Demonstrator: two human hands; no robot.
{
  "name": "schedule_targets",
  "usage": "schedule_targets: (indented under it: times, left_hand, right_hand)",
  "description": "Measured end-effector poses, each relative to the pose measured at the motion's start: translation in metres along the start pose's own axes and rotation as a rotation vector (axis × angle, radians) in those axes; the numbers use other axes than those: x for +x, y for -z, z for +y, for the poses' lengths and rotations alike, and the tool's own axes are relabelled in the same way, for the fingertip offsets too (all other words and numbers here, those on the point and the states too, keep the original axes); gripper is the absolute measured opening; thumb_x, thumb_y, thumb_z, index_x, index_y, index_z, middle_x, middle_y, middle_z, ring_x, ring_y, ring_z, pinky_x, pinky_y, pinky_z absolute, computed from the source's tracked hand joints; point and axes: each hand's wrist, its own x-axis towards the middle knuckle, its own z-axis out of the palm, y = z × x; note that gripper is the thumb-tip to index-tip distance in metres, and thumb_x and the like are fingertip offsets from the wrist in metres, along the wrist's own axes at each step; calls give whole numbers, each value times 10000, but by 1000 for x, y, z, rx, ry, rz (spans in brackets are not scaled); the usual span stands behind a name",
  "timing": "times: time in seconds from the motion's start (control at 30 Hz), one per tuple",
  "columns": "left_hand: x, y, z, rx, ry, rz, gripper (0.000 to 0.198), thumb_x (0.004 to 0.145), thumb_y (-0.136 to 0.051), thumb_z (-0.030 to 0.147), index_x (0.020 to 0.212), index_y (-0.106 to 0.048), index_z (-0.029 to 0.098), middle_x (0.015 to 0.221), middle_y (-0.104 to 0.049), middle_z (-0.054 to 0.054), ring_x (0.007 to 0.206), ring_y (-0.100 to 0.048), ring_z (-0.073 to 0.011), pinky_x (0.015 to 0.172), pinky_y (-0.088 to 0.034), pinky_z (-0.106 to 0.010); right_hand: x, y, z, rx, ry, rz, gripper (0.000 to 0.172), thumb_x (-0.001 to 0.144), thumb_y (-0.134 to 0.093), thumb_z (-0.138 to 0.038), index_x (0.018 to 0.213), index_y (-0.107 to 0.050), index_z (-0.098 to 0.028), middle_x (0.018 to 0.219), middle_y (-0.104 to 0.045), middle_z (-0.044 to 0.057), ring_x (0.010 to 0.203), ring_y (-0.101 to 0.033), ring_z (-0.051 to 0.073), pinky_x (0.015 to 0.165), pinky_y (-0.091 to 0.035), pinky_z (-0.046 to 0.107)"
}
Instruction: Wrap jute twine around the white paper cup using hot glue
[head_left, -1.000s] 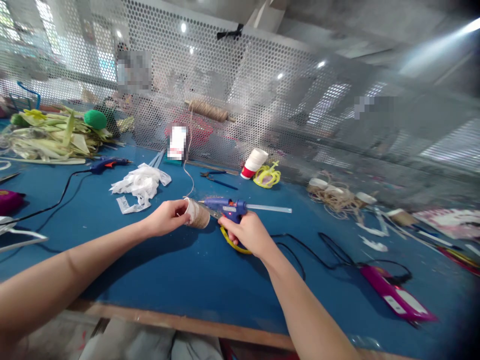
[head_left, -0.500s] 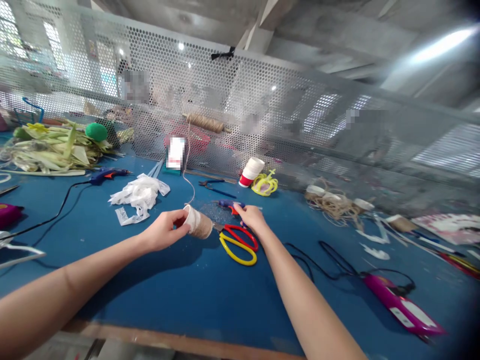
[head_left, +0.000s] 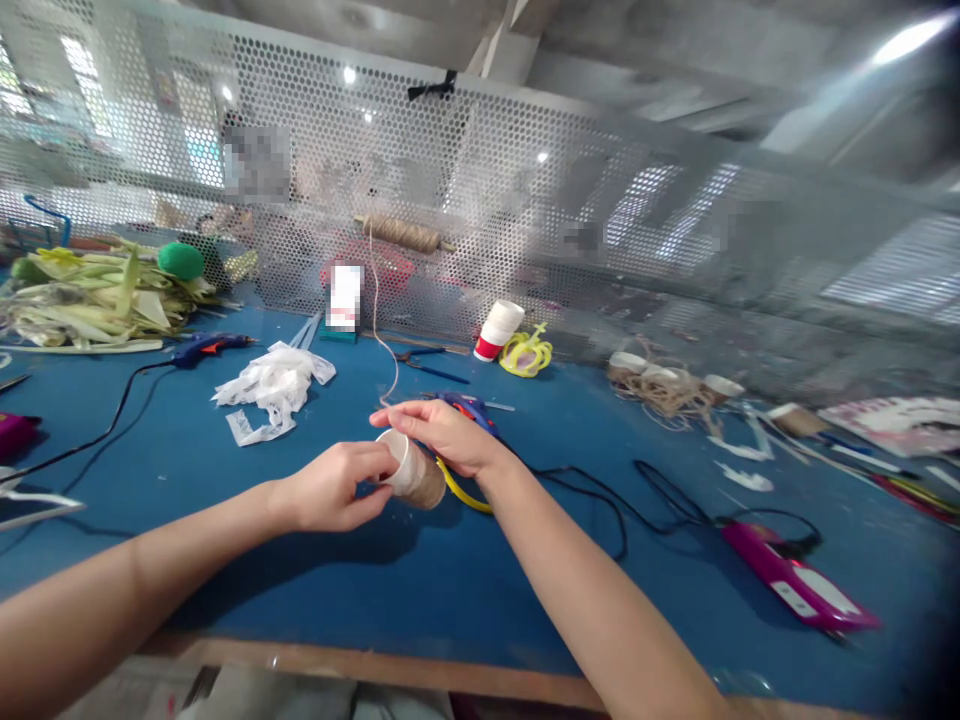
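My left hand grips a paper cup by its open rim, fingers inside and thumb outside. The cup lies tilted, its lower part wrapped in brown twine. A strand of twine runs down from a spool on the mesh panel to the cup. Reaching over the cup, my right hand has its fingertips closed at this strand near the rim. Behind that hand lies a blue glue gun, partly covered. Scissors show only a yellow handle beneath my right wrist.
Crumpled white plastic and another glue gun lie left. Pliers, a white-wrapped cup and a yellow crown-shaped piece stand near the mesh panel. On the right are tangled twine, a cable and a purple power strip.
My right hand has left the glue gun on the table and moved left to the twine at the cup. The cup in my left hand has shifted slightly right and down.
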Motion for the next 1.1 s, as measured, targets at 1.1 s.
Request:
schedule_targets:
  times: [1.1]
  left_hand:
    - [2,0,2,-825,357,32,222,728,-593,307,803,-535,106,701,-570,-14,648,-530,-107,642,-445,-242]
  right_hand:
    - [-21,5,-5,-146,147,520,331,667,-605,-443,747,-695,-135,518,-492,-30,466,-376,62,455,-291,216]
